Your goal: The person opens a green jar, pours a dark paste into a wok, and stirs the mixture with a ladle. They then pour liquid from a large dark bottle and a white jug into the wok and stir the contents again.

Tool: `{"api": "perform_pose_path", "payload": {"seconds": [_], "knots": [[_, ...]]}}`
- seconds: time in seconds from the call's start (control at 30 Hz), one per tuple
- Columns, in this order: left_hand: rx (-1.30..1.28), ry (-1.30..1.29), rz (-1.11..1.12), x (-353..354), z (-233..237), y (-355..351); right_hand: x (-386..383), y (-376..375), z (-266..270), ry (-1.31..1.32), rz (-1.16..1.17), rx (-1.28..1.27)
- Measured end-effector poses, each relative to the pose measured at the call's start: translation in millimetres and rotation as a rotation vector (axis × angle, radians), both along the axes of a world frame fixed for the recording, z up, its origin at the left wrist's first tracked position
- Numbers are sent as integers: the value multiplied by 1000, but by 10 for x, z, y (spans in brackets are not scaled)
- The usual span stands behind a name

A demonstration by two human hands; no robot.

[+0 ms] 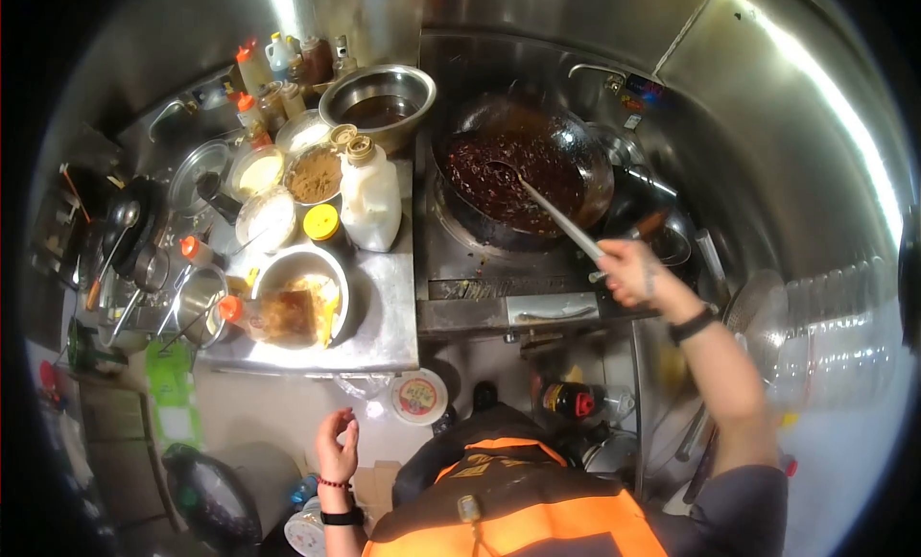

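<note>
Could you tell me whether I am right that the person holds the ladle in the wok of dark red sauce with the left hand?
Not quite: the head view shows the right hand gripping the ladle, whose bowl rests in the wok of dark red sauce. The left hand holds nothing.
</note>
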State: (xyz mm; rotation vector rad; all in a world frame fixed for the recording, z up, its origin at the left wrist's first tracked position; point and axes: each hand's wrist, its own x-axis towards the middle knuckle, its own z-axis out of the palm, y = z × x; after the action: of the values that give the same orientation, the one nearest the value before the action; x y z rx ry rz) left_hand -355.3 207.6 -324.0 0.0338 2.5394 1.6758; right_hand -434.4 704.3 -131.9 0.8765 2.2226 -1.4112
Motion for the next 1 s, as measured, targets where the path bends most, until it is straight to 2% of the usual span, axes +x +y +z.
{"api": "perform_pose_path", "payload": {"seconds": [0.07, 0.13, 0.23, 0.27, 0.33, 0.4, 0.47, 0.67, 0.8, 0.87, 0.93, 1.0], "knots": [[-11, -16, -28, -47, -61, -1, 207, 89, 404, -9, 70, 247], [-8, -14, -31, -91, -118, 34, 434, 185, 684, 184, 454, 649], [53, -55, 22, -86, -225, 45, 672, 419, 660, 292, 569, 714], [76, -70, 59, -80, -271, 60, 680, 455, 528, 312, 631, 819], [86, -83, 64, -57, -283, 90, 584, 319, 466, 118, 539, 736], [51, -106, 62, -19, -302, 122, 374, 403, -203, 129, 605, 849], [68, -121, 83, 49, -319, 145, 139, 578, -625, 316, 658, 905], [-29, -158, 177, 267, -140, -11, -651, 615, -985, 246, 674, 1011], [-43, -168, 247, 444, -96, -88, -921, 722, -1082, 101, 655, 1111], [-62, -188, 260, 485, -33, -90, -956, 1034, -1124, 79, 620, 1282], [-146, -163, 176, 486, 35, -99, -868, 1207, -907, 0, 614, 1230], [-163, -145, 156, 454, 28, -139, -662, 1194, -946, 55, 573, 1232]]}}
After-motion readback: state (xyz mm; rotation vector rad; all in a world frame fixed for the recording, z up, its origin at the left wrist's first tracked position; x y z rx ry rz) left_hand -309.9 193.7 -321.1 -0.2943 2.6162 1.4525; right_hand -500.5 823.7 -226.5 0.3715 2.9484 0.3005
